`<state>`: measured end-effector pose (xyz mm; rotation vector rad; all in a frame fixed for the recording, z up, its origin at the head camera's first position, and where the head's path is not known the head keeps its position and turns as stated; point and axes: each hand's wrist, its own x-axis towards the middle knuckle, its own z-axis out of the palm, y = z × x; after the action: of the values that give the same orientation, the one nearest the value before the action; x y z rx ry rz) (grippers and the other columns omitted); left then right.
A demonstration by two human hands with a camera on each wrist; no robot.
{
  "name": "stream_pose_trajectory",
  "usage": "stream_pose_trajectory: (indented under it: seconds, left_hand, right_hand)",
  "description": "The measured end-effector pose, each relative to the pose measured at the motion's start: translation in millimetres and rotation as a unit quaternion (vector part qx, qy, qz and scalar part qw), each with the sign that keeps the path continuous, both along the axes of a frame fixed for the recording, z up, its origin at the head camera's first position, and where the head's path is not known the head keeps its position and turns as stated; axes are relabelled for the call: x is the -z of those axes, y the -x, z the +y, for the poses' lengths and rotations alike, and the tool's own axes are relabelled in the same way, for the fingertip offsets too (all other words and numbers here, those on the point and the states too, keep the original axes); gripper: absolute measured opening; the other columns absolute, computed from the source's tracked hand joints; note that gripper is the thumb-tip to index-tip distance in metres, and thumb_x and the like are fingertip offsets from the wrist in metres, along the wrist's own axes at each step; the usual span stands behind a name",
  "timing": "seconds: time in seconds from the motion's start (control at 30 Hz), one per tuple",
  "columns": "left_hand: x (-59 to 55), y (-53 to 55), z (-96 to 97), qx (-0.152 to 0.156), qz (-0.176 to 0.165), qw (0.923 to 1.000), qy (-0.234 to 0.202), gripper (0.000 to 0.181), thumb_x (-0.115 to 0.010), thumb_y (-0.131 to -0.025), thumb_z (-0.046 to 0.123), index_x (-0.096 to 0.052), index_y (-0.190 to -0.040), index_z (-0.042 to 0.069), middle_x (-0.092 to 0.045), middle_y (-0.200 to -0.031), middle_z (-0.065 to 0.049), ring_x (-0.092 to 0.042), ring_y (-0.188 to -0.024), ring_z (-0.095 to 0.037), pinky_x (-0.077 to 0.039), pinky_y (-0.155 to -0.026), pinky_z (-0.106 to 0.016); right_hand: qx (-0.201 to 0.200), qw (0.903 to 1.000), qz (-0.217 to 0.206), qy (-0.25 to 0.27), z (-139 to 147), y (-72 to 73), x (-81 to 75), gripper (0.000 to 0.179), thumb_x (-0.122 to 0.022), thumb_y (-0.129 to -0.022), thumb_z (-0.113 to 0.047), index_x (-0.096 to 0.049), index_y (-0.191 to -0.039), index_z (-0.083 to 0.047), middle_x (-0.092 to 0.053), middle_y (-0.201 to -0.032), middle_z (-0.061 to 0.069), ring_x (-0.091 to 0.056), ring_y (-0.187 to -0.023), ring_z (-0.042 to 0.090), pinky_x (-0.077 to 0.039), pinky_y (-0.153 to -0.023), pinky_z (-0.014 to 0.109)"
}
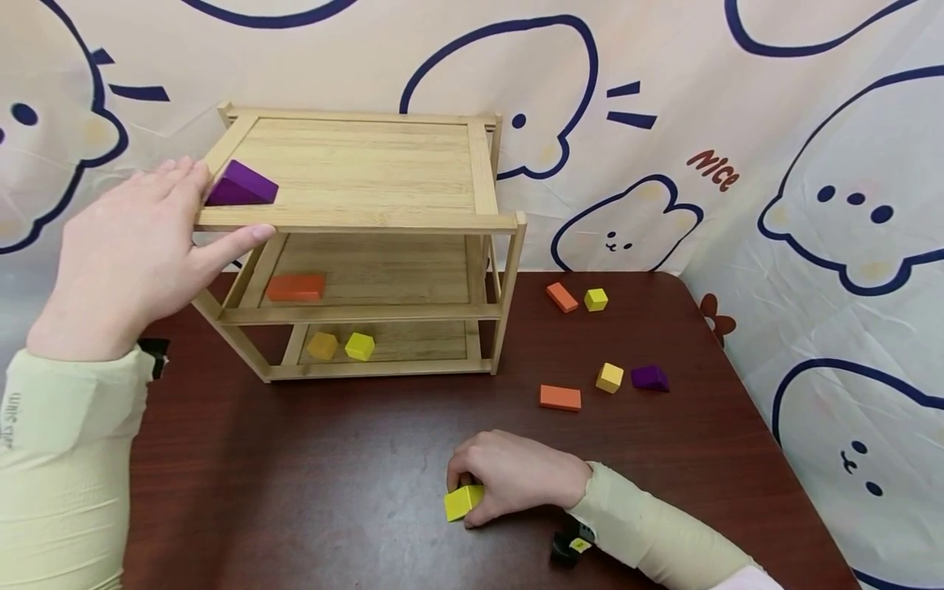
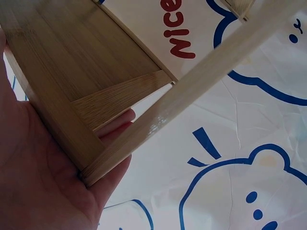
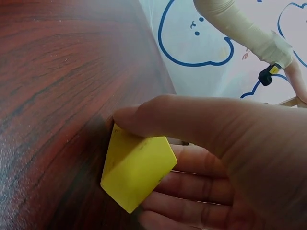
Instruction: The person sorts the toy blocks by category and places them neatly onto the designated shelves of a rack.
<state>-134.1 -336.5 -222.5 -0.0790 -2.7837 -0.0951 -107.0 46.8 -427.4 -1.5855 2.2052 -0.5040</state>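
Observation:
My left hand grips the front left corner of a three-tier wooden shelf, thumb along the front rail and fingers along the side. In the left wrist view, the palm lies against that corner below the top board. Beside the fingers, a purple wedge-shaped block sits on the top tier. Low over the table's front, my right hand pinches a yellow block between thumb and fingers. The right wrist view shows the yellow block close against the tabletop.
An orange block lies on the middle tier; an orange-yellow cube and a yellow cube are on the bottom one. Right of the shelf, the dark table holds orange blocks, yellow cubes and a purple block. Patterned cloth hangs behind.

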Motion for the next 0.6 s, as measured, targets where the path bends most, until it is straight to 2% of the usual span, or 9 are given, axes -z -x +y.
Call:
stream_pose_trajectory:
  seconds: [0.6]
  left_hand:
    - [0.5, 0.0, -0.4, 0.000, 0.004, 1.0000, -0.001, 0.095, -0.054, -0.095, 0.067, -0.036, -0.153, -0.006, -0.038, -0.151, -0.035, -0.038, -0.134, -0.056, -0.028, -0.109, -0.068]
  right_hand:
    - [0.005, 0.9996, 0.007, 0.026, -3.1, 2.4, -2.1, 0.021, -0.083, -0.079, -0.019, -0.073, -0.098, -0.021, -0.058, -0.091, -0.019, -0.051, -0.075, -0.006, -0.043, -0.067, 0.007]
